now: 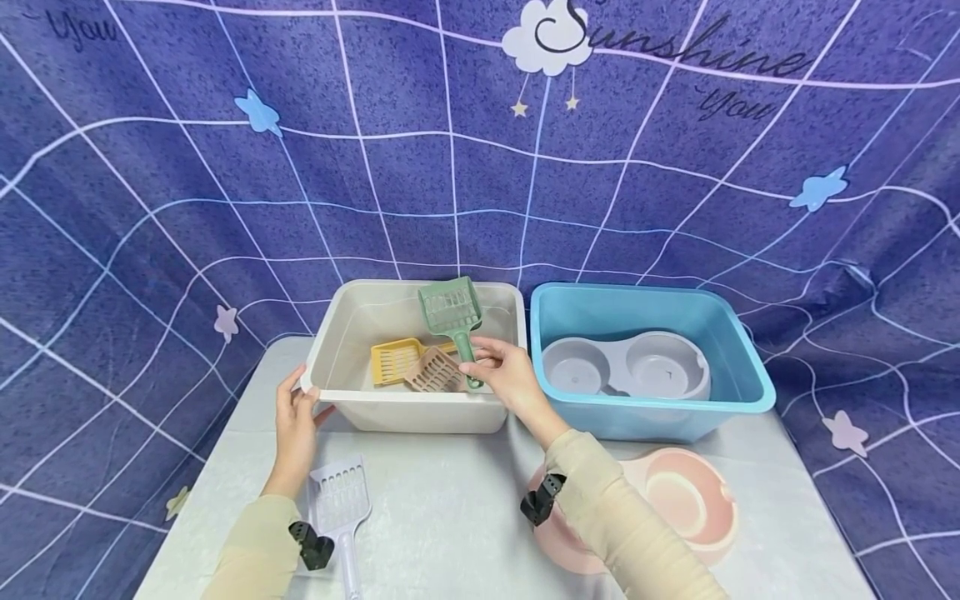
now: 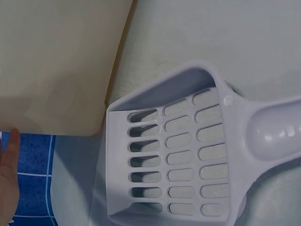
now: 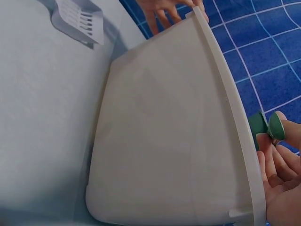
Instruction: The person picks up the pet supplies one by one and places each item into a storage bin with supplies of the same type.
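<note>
My right hand [image 1: 510, 375] pinches the handle of a green litter scoop [image 1: 452, 307], its slotted head tilted up above the beige litter box [image 1: 427, 411]. In the right wrist view the handle end [image 3: 276, 126] shows between thumb and fingers just beyond the rim. My left hand [image 1: 295, 421] holds the front left corner of that box, thumb at the rim and fingers along the outside. Inside the box lie a yellow scoop [image 1: 395, 362] and a brown scoop [image 1: 437, 372], overlapping; another yellow piece [image 1: 447, 347] is partly hidden behind the green scoop.
A lavender litter scoop [image 1: 341, 497] lies on the table [image 1: 450, 517] below my left hand. Right of the beige box stands a blue litter box [image 1: 637, 422] with a grey double bowl [image 1: 618, 364] inside. A pink double bowl [image 1: 720, 533] sits partly under my right forearm. A patterned curtain [image 1: 405, 167] hangs behind.
</note>
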Demonstrator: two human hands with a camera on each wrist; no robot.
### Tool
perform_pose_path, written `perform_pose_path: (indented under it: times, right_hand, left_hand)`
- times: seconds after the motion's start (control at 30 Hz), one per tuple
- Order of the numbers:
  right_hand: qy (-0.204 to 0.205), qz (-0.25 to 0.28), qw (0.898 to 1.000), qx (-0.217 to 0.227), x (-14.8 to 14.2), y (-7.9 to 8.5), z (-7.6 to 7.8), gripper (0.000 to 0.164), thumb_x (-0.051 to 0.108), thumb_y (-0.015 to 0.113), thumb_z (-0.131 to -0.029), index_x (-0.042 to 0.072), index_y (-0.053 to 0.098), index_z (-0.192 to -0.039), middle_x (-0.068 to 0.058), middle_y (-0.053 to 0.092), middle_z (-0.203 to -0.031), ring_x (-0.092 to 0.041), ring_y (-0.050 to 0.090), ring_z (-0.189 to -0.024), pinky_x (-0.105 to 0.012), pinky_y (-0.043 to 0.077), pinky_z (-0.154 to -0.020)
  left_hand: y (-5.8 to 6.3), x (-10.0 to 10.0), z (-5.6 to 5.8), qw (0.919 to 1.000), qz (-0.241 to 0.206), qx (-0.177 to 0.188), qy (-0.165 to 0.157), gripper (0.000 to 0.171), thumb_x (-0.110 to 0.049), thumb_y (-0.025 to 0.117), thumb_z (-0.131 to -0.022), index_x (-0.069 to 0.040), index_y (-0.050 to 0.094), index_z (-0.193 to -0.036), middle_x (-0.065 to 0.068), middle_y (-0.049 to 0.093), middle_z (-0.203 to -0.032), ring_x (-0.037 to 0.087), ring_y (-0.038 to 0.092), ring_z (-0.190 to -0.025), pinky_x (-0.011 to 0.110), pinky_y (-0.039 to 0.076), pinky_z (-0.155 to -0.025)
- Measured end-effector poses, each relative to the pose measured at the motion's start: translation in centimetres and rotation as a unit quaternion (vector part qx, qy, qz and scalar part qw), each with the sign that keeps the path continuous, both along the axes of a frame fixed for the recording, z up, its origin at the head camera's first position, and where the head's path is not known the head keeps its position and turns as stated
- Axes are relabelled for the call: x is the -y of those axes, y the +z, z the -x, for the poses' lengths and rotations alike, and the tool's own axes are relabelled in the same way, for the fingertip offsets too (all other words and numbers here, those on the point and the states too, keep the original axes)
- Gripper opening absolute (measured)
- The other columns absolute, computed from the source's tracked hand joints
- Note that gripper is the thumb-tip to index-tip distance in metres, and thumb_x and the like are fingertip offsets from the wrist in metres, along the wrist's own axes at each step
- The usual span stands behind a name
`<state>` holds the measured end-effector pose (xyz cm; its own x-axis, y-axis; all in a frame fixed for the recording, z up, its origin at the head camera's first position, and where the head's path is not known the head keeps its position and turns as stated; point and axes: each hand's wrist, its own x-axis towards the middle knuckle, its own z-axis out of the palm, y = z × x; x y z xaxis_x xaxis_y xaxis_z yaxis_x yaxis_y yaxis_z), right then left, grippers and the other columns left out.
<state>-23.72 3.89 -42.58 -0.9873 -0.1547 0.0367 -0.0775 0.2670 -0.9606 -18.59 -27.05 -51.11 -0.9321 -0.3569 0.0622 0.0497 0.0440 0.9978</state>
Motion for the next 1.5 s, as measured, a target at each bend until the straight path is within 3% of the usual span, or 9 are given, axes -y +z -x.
perform_pose_path:
  times: [0.23, 0.43, 0.7, 0.9, 1.1, 1.2, 1.3, 1.5]
  right_hand:
    - [-0.001, -0.005, 1.000, -0.005, 0.0, -0.2, 0.1, 0.045, 0.008, 0.078, -0.085, 0.000, 0.065, -0.127, -0.013, 0.071, -0.104, -0.015, 0.063, -0.082, -0.022, 0.056, -0.069]
    - [-0.001, -0.004, 1.000, -0.024, -0.1, -0.2, 0.0, 0.039, 0.007, 0.077, -0.085, -0.001, 0.067, -0.122, -0.007, 0.069, -0.091, -0.011, 0.059, -0.076, -0.020, 0.050, -0.065]
    - [-0.004, 0.008, 0.999, -0.030, -0.2, -0.5, -0.3, 0.036, 0.006, 0.074, -0.087, 0.003, 0.068, -0.123, -0.007, 0.069, -0.094, -0.014, 0.061, -0.080, -0.021, 0.051, -0.067]
    - [-0.002, 0.047, 0.998, -0.047, -0.3, -0.8, -0.6, 0.030, 0.007, 0.071, -0.091, 0.005, 0.069, -0.121, -0.008, 0.069, -0.095, -0.015, 0.062, -0.082, -0.021, 0.053, -0.070]
    - [-0.001, 0.083, 0.995, -0.057, -0.3, -1.1, -0.9, 0.030, 0.005, 0.070, -0.092, 0.001, 0.067, -0.122, -0.017, 0.069, -0.098, -0.021, 0.064, -0.083, -0.016, 0.051, -0.069]
    - [0.004, 0.084, 0.995, -0.058, -0.3, -0.6, -1.5, 0.029, 0.001, 0.067, -0.092, -0.003, 0.065, -0.121, -0.022, 0.068, -0.100, -0.025, 0.064, -0.085, -0.015, 0.051, -0.070]
    - [0.012, 0.077, 0.995, -0.061, -0.4, 0.9, -2.8, 0.027, -0.001, 0.065, -0.093, -0.005, 0.065, -0.120, -0.022, 0.067, -0.099, -0.022, 0.062, -0.085, -0.016, 0.051, -0.071]
    - [0.024, 0.061, 0.995, -0.081, -0.3, 2.5, -5.0, 0.025, 0.003, 0.064, -0.095, -0.004, 0.066, -0.119, -0.017, 0.066, -0.097, -0.019, 0.061, -0.084, -0.024, 0.052, -0.074]
  left_hand:
    - [-0.1, 0.1, 0.1, 1.0000, -0.005, -0.001, 0.000, 0.048, -0.014, 0.034, -0.107, -0.018, 0.027, -0.154, 0.006, 0.039, -0.146, 0.017, 0.047, -0.123, 0.028, 0.052, -0.099]
    - [-0.2, 0.1, 0.1, 1.0000, -0.008, -0.001, 0.001, 0.048, -0.014, 0.034, -0.107, -0.018, 0.027, -0.154, 0.005, 0.038, -0.147, 0.025, 0.044, -0.128, 0.027, 0.052, -0.099]
    - [-0.2, 0.1, 0.0, 0.9999, -0.013, -0.005, 0.002, 0.048, -0.014, 0.034, -0.106, -0.017, 0.027, -0.154, 0.006, 0.039, -0.145, 0.026, 0.045, -0.128, 0.021, 0.053, -0.094]
    - [-0.1, 0.2, 0.2, 0.9998, -0.016, -0.009, 0.006, 0.046, -0.013, 0.036, -0.106, -0.015, 0.029, -0.152, 0.006, 0.041, -0.142, 0.025, 0.046, -0.127, 0.023, 0.053, -0.095]
    - [0.1, 0.3, 0.3, 0.9995, -0.028, -0.013, 0.006, 0.046, -0.008, 0.038, -0.105, -0.009, 0.030, -0.150, 0.005, 0.044, -0.130, 0.020, 0.050, -0.120, 0.023, 0.055, -0.092]
    - [0.2, 0.4, 0.2, 0.9996, -0.026, -0.012, -0.002, 0.046, -0.008, 0.038, -0.105, -0.008, 0.028, -0.150, 0.006, 0.044, -0.130, 0.017, 0.051, -0.118, 0.022, 0.055, -0.092]
    - [0.2, 0.4, 0.2, 0.9996, -0.023, -0.012, -0.007, 0.045, -0.010, 0.038, -0.106, -0.008, 0.028, -0.150, 0.006, 0.043, -0.132, 0.017, 0.051, -0.119, 0.023, 0.054, -0.093]
    - [0.1, 0.4, 0.2, 0.9996, -0.019, -0.019, -0.008, 0.043, -0.012, 0.039, -0.106, -0.011, 0.031, -0.149, 0.004, 0.044, -0.132, 0.022, 0.049, -0.122, 0.021, 0.055, -0.091]
